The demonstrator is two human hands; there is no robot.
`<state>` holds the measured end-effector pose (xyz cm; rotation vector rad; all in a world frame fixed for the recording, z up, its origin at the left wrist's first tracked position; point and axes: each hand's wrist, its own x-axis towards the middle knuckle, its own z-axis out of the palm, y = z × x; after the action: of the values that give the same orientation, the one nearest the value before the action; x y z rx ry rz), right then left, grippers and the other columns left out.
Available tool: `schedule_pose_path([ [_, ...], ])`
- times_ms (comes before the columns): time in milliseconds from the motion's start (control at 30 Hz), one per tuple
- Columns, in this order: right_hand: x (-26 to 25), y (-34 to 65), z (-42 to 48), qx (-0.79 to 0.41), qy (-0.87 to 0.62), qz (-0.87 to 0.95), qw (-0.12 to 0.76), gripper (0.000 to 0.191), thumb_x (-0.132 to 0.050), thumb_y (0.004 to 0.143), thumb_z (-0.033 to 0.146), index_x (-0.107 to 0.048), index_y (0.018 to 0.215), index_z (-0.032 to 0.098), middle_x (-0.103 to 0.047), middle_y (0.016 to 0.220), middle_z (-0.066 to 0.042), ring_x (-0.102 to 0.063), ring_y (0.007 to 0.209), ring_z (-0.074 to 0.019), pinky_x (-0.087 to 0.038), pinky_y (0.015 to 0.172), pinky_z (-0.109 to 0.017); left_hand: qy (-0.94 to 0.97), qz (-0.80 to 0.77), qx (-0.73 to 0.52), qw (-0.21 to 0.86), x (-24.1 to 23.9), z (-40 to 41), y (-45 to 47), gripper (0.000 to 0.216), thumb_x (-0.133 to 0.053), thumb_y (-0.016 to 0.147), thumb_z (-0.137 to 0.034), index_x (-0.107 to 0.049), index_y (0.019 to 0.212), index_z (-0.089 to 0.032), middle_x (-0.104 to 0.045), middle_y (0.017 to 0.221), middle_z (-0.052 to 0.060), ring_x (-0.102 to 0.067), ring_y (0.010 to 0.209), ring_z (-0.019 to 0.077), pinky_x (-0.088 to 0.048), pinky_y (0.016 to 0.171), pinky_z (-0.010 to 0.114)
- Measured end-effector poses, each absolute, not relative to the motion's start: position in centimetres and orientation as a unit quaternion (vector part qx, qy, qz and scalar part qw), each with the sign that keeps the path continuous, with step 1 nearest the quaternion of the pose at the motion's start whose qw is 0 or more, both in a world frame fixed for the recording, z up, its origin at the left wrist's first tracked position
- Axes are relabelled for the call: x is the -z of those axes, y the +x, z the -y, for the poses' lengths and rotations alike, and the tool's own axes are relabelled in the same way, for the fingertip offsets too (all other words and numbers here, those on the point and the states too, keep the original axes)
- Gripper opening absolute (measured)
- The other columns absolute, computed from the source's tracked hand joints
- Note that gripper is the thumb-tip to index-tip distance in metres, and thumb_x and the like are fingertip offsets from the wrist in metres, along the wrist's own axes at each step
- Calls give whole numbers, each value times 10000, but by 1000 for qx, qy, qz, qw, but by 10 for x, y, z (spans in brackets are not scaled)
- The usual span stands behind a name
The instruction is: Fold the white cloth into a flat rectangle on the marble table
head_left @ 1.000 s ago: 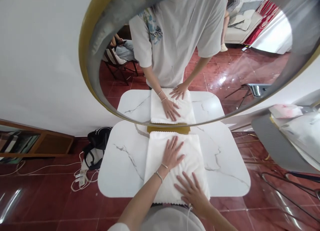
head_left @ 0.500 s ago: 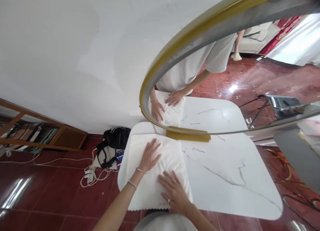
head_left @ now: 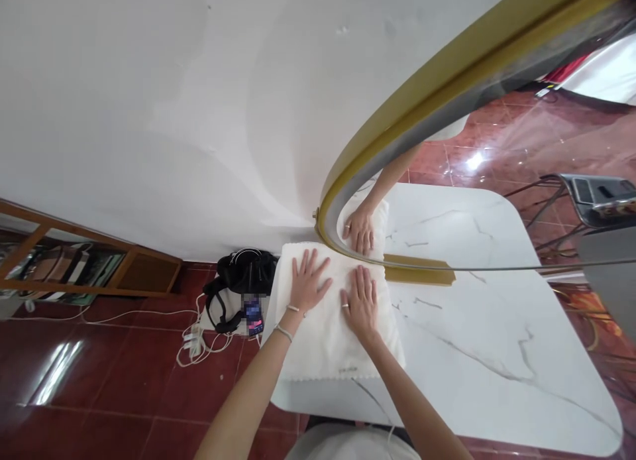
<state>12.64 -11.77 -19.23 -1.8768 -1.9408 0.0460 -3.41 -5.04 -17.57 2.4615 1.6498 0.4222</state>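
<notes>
A white cloth (head_left: 322, 347) with a scalloped edge and a small mark near its front edge lies spread on the left part of the white marble-patterned table (head_left: 477, 341). My left hand (head_left: 307, 284) rests flat on the cloth's back left area, fingers spread, with bracelets on the wrist. To its right, my right hand (head_left: 362, 304) lies flat on the cloth, a ring on one finger, its fingertips pointing to the back edge. Neither hand grips anything. Slight wrinkles show in the cloth around the hands.
A large mirror with a gold frame (head_left: 348, 162) stands at the back on a gold base (head_left: 422, 271), reflecting my right hand. On the left are a black bag (head_left: 243, 271), a lit phone (head_left: 253, 316), white cables (head_left: 199, 347) and a wooden cabinet (head_left: 149, 274).
The cloth has moved back towards the mirror, baring a strip of table at the front. My right hand has moved forward across it; my left hand has also shifted slightly back.
</notes>
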Motion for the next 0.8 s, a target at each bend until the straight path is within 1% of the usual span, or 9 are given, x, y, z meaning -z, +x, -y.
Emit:
schedule_pose_path([
  [67, 194, 124, 103, -2, -687, 691, 225, 667, -332, 972, 332, 4, 1520, 155, -145, 1573, -146, -142, 1445, -274, -219, 1131, -501, 823, -543, -147, 77, 176, 32, -29, 541, -491, 893, -467, -402, 1411, -341, -259, 1560, 35, -147, 1449, 314, -81, 1150, 599],
  [133, 195, 122, 89, 4, -703, 676, 222, 620, -321, 972, 332, -103, 1518, 139, -174, 1562, -169, -181, 1430, -293, -239, 1113, -506, 824, -539, -154, 80, 177, 18, -22, 521, -500, 884, -468, -441, 1384, -335, -324, 1533, 33, -176, 1440, 321, -65, 1153, 600],
  [300, 191, 115, 51, -34, -732, 662, 159, 530, -259, 966, 323, -431, 1381, 41, -455, 1382, -248, -322, 1331, -379, -238, 1056, -580, 815, -548, -164, 92, 181, -7, -14, 464, -471, 894, -473, -522, 1318, -292, -454, 1446, 55, -295, 1388, 313, -68, 1165, 576],
  [367, 190, 110, 36, -50, -726, 671, 140, 520, -241, 966, 320, -499, 1325, 47, -563, 1248, -247, -408, 1251, -390, -250, 1025, -599, 803, -567, -164, 90, 181, -13, -21, 459, -445, 908, -462, -515, 1326, -287, -474, 1428, 63, -332, 1368, 298, -90, 1165, 562],
  [433, 188, 103, 24, -59, -714, 686, 128, 513, -251, 965, 339, -505, 1328, 80, -601, 1187, -226, -461, 1190, -383, -273, 1002, -598, 786, -592, -155, 84, 182, -15, -34, 476, -424, 917, -463, -484, 1356, -289, -471, 1430, 70, -348, 1358, 291, -124, 1158, 555],
  [500, 186, 94, 20, -67, -697, 704, 119, 514, -289, 959, 379, -455, 1381, 136, -570, 1253, -204, -462, 1194, -373, -281, 1002, -586, 769, -618, -142, 79, 181, -8, -51, 505, -415, 918, -478, -447, 1386, -290, -431, 1462, 78, -342, 1364, 295, -172, 1145, 551],
  [567, 183, 88, 27, -68, -666, 734, 114, 529, -328, 951, 415, -385, 1433, 205, -482, 1376, -177, -415, 1255, -366, -247, 1032, -590, 756, -637, -133, 75, 181, 10, -67, 530, -403, 923, -481, -410, 1414, -281, -351, 1514, 89, -294, 1393, 310, -194, 1135, 557],
  [700, 182, 96, 73, -33, -596, 792, 127, 541, -364, 948, 429, -305, 1467, 287, -218, 1555, -130, -197, 1410, -364, -103, 1081, -641, 741, -654, -139, 59, 183, 71, -69, 570, -404, 926, -439, -324, 1461, -257, -200, 1575, 97, -95, 1452, 347, -120, 1132, 623],
  [800, 186, 119, 111, -19, -610, 779, 146, 553, -357, 961, 369, -230, 1493, 285, -131, 1582, -112, -146, 1439, -321, -115, 1109, -601, 750, -643, -138, 70, 184, 102, -42, 616, -450, 904, -429, -288, 1474, -264, -154, 1586, 93, -43, 1453, 363, -96, 1127, 650],
])
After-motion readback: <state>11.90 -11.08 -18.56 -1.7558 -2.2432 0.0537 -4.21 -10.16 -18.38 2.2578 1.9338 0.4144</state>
